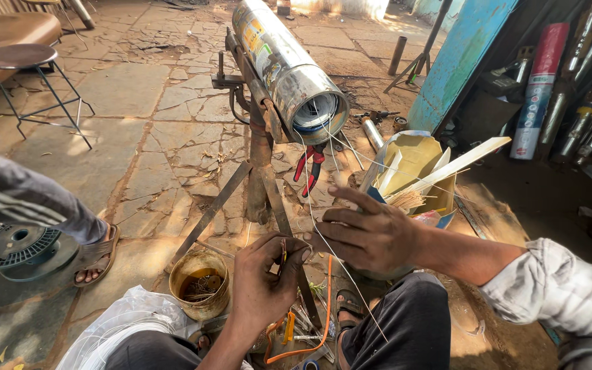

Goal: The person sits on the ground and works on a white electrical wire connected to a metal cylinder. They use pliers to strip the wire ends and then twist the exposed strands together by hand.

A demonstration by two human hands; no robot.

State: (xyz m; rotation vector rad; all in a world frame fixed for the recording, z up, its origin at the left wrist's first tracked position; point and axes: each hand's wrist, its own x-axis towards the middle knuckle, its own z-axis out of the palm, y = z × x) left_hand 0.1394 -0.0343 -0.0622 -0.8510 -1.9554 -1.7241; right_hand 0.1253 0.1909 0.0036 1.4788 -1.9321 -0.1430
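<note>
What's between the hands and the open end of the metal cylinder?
In the head view, thin pale wires run from the metal cylinder down to the left hand and right hand. Red-handled pliers hang there too.

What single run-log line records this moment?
left hand: pinching thin wire | right hand: on same wire | wire from: metal cylinder on stand | nearby: red pliers, tin can

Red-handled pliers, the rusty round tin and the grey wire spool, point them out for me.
Red-handled pliers (312, 168), head view, on the red handles hanging below the cylinder.
Rusty round tin (200, 264), head view, on its rim.
Grey wire spool (11, 247), head view, on its top flange.
</note>
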